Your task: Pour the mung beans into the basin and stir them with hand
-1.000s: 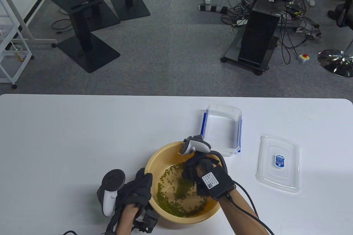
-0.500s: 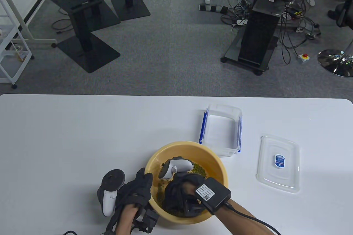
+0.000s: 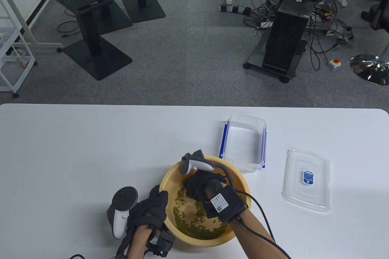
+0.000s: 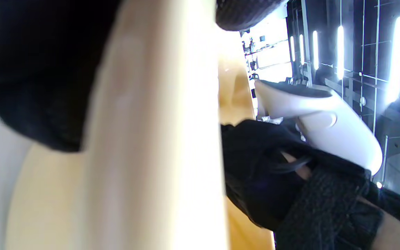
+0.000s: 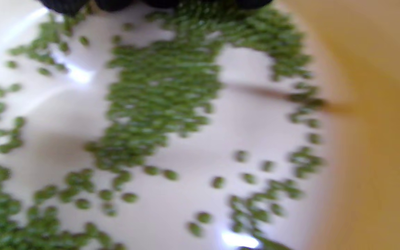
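Observation:
The yellow basin [image 3: 244, 184] stands near the table's front edge with green mung beans [image 3: 194, 225] spread over its pale floor. My right hand [image 3: 196, 186] reaches down into the basin's far-left part. Its fingertips [image 5: 64, 4] touch the beans [image 5: 161, 90] and are not closed round anything. My left hand [image 3: 153, 207] grips the basin's left rim [image 4: 158, 139]. One gloved part [image 4: 36, 86] lies on the outside of the rim and a fingertip [image 4: 248, 10] curls over it. In the left wrist view the right hand [image 4: 266, 173] is seen inside the basin.
An empty clear container [image 3: 244, 161] with blue clips stands just beyond the basin's right side. Its clear lid [image 3: 306, 198] lies flat farther right. A cable runs from the right wrist off the front edge. The table's left half is bare white surface.
My right hand swept from the basin's far right to its near side, then up to the far left, pushing beans around. The left hand stayed on the rim.

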### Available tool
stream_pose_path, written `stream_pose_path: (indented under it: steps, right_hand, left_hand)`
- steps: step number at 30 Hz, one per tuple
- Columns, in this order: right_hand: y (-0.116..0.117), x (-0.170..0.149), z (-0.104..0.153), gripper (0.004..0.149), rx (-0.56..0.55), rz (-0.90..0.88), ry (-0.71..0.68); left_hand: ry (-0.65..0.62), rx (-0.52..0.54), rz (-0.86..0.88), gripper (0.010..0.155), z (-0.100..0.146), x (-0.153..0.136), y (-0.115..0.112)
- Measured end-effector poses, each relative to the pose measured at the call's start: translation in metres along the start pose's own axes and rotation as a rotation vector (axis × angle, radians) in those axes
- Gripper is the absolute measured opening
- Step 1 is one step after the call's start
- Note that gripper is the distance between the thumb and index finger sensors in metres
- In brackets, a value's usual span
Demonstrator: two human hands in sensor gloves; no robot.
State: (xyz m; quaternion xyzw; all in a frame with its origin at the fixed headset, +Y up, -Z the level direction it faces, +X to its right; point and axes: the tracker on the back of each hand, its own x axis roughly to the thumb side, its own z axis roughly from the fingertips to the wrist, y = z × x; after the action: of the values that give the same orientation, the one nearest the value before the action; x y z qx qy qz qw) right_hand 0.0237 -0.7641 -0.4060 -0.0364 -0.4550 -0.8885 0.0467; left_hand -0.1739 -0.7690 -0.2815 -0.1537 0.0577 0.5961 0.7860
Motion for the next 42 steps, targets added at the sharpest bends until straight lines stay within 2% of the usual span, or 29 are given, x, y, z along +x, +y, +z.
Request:
stream_pose_path:
  steps: [4, 6, 9, 13, 17, 21, 23, 27, 29, 31, 34, 36, 38, 42]
  right_hand:
    - [0.004, -0.033, 0.001, 0.067, 0.077, -0.068, 0.014]
    - [0.011, -0.039, 0.006, 0.069, 0.104, -0.115, 0.008]
    - [0.026, -0.04, 0.014, 0.072, 0.163, -0.081, 0.019]
    - [0.051, -0.021, 0.028, 0.069, 0.38, -0.065, -0.086]
    - [0.064, 0.006, 0.038, 0.068, 0.465, -0.013, -0.201]
    - [0.06, 0.03, 0.041, 0.068, 0.52, -0.087, -0.268]
    - [0.052, 0.039, 0.038, 0.068, 0.511, -0.128, -0.304]
    - [0.034, 0.047, 0.021, 0.068, 0.325, -0.04, -0.262]
    - [0.028, 0.044, 0.016, 0.07, 0.279, -0.066, -0.253]
    - [0.018, 0.031, 0.007, 0.068, 0.162, -0.114, -0.139]
    - [0.01, 0.009, 0.002, 0.067, 0.054, -0.057, -0.006]
    - [0.008, -0.01, 0.0, 0.068, 0.143, -0.044, -0.013]
    - [0.009, -0.022, 0.001, 0.068, 0.174, -0.062, -0.024]
    - [0.02, -0.038, 0.011, 0.071, 0.107, -0.083, -0.002]
  left_hand:
    - [-0.01, 0.012, -0.003, 0.066, 0.0, 0.0, 0.0]
    - [-0.008, 0.014, -0.006, 0.066, 0.0, 0.0, 0.0]
    - [-0.005, 0.015, -0.008, 0.066, -0.001, 0.0, 0.0]
    - [-0.01, 0.005, 0.005, 0.066, -0.001, -0.001, 0.0]
    - [-0.008, 0.003, 0.001, 0.066, -0.001, -0.001, 0.0]
    - [-0.019, 0.009, -0.007, 0.066, -0.001, -0.001, -0.001]
    - [-0.017, 0.009, -0.012, 0.066, -0.001, -0.001, -0.001]
    - [-0.012, -0.006, 0.0, 0.066, -0.001, 0.0, -0.001]
    - [-0.011, -0.006, 0.0, 0.066, -0.001, 0.0, -0.001]
    - [-0.011, -0.006, 0.0, 0.066, -0.001, 0.0, -0.001]
    - [-0.019, 0.006, -0.004, 0.067, -0.001, 0.0, -0.001]
    - [-0.019, 0.006, -0.007, 0.067, -0.001, 0.0, -0.001]
    - [-0.018, 0.004, -0.009, 0.066, -0.002, 0.0, -0.001]
    - [-0.017, 0.006, -0.008, 0.066, -0.002, 0.0, -0.001]
